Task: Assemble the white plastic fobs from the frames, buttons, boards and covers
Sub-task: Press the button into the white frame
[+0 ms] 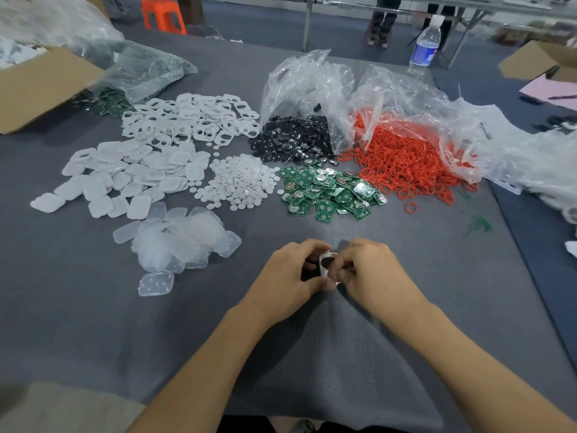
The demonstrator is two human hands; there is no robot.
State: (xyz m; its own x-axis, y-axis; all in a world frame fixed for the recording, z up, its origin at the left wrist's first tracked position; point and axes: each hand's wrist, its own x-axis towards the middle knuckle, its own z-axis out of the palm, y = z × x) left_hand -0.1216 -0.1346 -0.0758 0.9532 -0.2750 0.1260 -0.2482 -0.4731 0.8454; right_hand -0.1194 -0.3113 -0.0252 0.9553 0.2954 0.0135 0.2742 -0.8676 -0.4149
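Observation:
Both hands meet over the near middle of the grey table. My left hand (293, 273) and my right hand (367, 270) pinch one white fob frame (327, 264) with a dark oval button in it; fingers hide most of it. Behind lie piles: white frames (190, 120), white covers (125, 179), small white discs (239, 182), black buttons (293, 140), green boards (327, 190), red rings (402, 164), and clear covers (178, 239).
A cardboard box (40, 85) sits at the far left, with plastic bags (312, 85) behind the piles. A water bottle (424, 50) stands at the back right. An orange stool (162, 14) and a person's legs show beyond the table.

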